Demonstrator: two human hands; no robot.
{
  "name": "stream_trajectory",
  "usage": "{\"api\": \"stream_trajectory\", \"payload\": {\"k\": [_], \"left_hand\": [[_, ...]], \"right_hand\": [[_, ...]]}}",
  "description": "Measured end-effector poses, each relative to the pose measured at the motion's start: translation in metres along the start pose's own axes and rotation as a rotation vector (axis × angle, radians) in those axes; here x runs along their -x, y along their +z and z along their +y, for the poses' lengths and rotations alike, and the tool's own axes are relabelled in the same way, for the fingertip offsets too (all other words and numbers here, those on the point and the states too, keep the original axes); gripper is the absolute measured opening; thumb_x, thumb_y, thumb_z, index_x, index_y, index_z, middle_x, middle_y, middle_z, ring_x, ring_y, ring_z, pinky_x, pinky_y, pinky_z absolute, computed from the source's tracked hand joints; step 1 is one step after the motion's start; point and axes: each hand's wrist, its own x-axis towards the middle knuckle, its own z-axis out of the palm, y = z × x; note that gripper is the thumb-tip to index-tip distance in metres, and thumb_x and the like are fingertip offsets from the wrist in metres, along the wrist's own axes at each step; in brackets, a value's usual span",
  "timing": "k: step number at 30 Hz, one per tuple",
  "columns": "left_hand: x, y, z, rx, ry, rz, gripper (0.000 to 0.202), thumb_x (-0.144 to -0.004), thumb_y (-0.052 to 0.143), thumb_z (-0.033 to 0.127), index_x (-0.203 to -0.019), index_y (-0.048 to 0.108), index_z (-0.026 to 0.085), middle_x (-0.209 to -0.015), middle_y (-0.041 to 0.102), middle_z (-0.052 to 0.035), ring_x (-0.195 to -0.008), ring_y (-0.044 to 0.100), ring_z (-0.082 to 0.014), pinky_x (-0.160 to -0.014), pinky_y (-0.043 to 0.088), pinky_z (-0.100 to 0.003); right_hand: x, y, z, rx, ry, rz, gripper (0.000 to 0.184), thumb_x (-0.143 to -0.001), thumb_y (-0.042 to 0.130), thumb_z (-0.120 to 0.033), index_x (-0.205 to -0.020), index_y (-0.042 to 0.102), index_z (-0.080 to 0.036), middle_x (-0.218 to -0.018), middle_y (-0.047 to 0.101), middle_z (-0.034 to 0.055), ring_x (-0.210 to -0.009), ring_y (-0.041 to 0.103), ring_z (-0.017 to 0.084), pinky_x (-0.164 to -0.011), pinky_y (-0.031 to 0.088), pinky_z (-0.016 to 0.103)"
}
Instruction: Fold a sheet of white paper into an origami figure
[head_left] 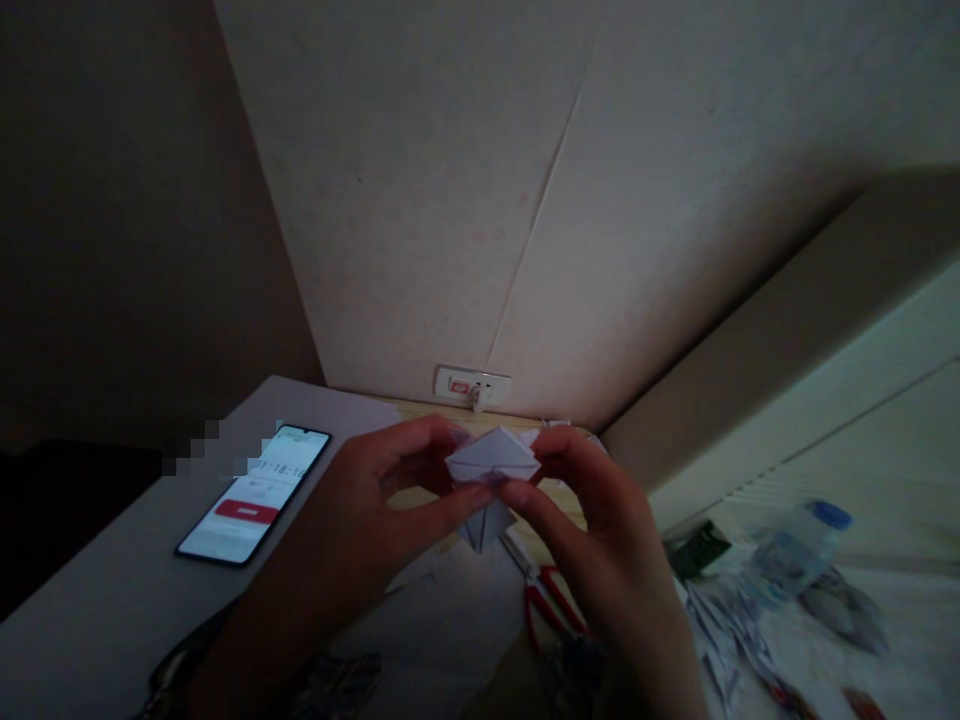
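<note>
A small white folded paper piece (491,470) with several creases is held in the air between both hands, above the table. My left hand (360,530) pinches its left side with thumb and fingers. My right hand (600,540) pinches its right side, the thumb pressing on the lower front fold. The paper's lower point hangs down between the two thumbs.
A lit phone (255,492) lies on the grey table (97,620) to the left. Red-handled scissors (547,600) lie under my right hand. A wall socket (472,383) sits at the back. A plastic bottle (802,540) and paper scraps (727,630) lie at the right.
</note>
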Motion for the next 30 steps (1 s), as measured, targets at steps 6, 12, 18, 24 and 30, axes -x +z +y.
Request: {"api": "stream_trajectory", "payload": {"k": [6,12,18,24,30], "left_hand": [[0.0005,0.0003,0.0009,-0.079,0.041,-0.074,0.007,-0.071,0.079,0.028,-0.072,0.073,0.027,-0.067,0.072,0.0051,-0.066,0.069,-0.0157,-0.063,0.054,-0.021],[-0.0010,0.0038,0.0043,-0.044,0.037,-0.111,0.004,-0.073,0.076,0.026,-0.076,0.074,0.027,-0.074,0.075,0.0045,-0.072,0.070,-0.0167,-0.066,0.055,-0.021],[-0.0019,0.0026,0.0006,-0.068,0.048,-0.088,0.002,-0.073,0.075,0.024,-0.074,0.074,0.026,-0.072,0.074,0.0058,-0.071,0.069,-0.0147,-0.067,0.053,-0.020],[-0.0014,0.0027,0.0008,-0.062,0.026,-0.092,0.003,-0.073,0.075,0.025,-0.072,0.074,0.027,-0.069,0.074,0.0055,-0.069,0.069,-0.0160,-0.065,0.053,-0.021],[-0.0018,0.0063,0.0028,0.045,-0.020,-0.057,0.011,-0.069,0.078,0.019,-0.074,0.073,0.028,-0.071,0.075,0.0063,-0.072,0.071,-0.0164,-0.064,0.055,-0.020]], "right_hand": [[0.0005,-0.0026,-0.0009,-0.049,0.026,-0.019,0.009,-0.078,0.073,-0.026,-0.084,0.066,-0.027,-0.079,0.067,-0.0026,-0.079,0.061,0.018,-0.074,0.047,0.033],[0.0033,-0.0032,-0.0027,-0.085,0.076,0.005,0.012,-0.078,0.073,-0.028,-0.073,0.062,-0.024,-0.076,0.066,-0.0007,-0.076,0.062,0.019,-0.072,0.048,0.034],[0.0006,-0.0034,-0.0025,-0.085,0.064,-0.009,0.009,-0.076,0.074,-0.027,-0.075,0.066,-0.025,-0.074,0.066,-0.0025,-0.076,0.060,0.018,-0.073,0.045,0.032],[0.0023,-0.0029,-0.0029,-0.073,0.073,0.040,0.016,-0.076,0.073,-0.027,-0.067,0.061,-0.023,-0.070,0.063,-0.0027,-0.072,0.057,0.017,-0.070,0.044,0.031],[0.0022,-0.0012,-0.0045,-0.061,0.072,0.062,0.014,-0.076,0.073,-0.028,-0.067,0.062,-0.023,-0.074,0.066,-0.0009,-0.075,0.059,0.018,-0.071,0.045,0.032]]}}
